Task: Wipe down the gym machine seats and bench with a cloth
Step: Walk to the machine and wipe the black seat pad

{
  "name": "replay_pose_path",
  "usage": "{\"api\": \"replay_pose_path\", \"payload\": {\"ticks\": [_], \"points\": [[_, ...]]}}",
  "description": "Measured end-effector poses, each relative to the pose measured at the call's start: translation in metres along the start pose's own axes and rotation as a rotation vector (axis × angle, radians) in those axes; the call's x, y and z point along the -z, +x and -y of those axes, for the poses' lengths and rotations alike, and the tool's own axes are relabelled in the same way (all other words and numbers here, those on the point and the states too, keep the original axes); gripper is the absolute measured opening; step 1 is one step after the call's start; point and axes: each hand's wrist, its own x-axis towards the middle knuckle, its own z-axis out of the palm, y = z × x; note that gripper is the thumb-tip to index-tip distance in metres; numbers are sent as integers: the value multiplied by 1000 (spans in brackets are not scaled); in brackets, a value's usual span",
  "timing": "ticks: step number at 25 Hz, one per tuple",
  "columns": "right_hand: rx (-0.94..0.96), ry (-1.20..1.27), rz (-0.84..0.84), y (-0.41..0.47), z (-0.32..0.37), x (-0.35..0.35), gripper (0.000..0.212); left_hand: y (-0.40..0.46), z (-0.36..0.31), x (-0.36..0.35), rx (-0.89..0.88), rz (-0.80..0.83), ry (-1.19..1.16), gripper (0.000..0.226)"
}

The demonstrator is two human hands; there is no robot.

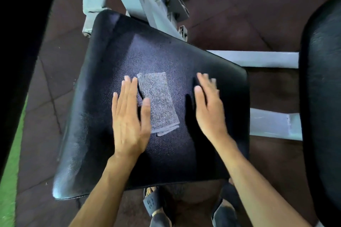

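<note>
**Cloth down on seat, both hands flat, nothing gripped**

Step in hand, my read: setup or re-fold before a wipe pass. The cloth (158, 103), grey and folded into a strip, lies flat on the black seat pad (103, 72).

Left hand (130, 116): fingers straight, palm down. The thumb lies over the cloth's near-left edge, rest of the hand just left of it. Holds nothing.

Right hand (208, 105): also flat, fingers straight and a bit blurred. It sits right of the cloth, clearly apart from it, over bare pad. Can't tell if the palm touches the pad.

Next move prob needs one hand pressed onto the cloth and swept across the pad. Far corners and edges beyond the fingertips look like the reach to plan for.

Surface: textured vinyl, sheen near the far-left edge, pad tilted in view. Pale grey frame (132, 0) beyond the fingertips. Second black pad (321, 83) well right of the right hand. Dark tiled floor (239, 14), green strip far left.
</note>
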Motion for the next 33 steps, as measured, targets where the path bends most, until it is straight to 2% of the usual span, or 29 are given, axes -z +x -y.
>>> {"api": "replay_pose_path", "payload": {"ticks": [3, 5, 7, 11, 12, 14, 17, 20, 22, 25, 27, 29, 31, 33], "points": [[70, -491, -40, 5, -40, 16, 60, 4, -36, -32, -14, 53, 344, 60], [104, -640, -47, 1, -48, 13, 62, 17, -53, -61, -29, 105, 516, 61], [102, -654, -60, 2, -48, 12, 62, 44, -56, -85, -61, 118, 561, 60], [120, -632, -94, 3, -51, 12, 61, 124, -62, -104, -282, 218, 540, 59], [127, -625, -98, 4, -52, 12, 61, 142, -60, -101, -291, 238, 544, 59], [131, -623, -97, 4, -53, 11, 61, 163, -46, -82, -187, 214, 548, 60], [130, -632, -95, 2, -52, 12, 60, 136, -9, -38, 23, 110, 566, 60], [120, -657, -95, 0, -50, 11, 60, 58, 2, -7, 128, 38, 601, 60], [114, -671, -98, 1, -50, 10, 61, -10, -13, -15, 91, 96, 636, 61], [119, -679, -109, 0, -52, 10, 61, -81, -46, -44, -103, 272, 614, 62], [139, -671, -107, 0, -53, 10, 60, -63, -47, -51, -199, 322, 578, 60], [146, -652, -108, 0, -56, 11, 60, -16, -32, -42, -191, 304, 581, 58], [149, -642, -112, 1, -58, 12, 60, 16, -6, -19, -32, 175, 603, 57], [154, -639, -109, 2, -57, 12, 60, 4, 21, 12, 91, 74, 620, 56]]}}
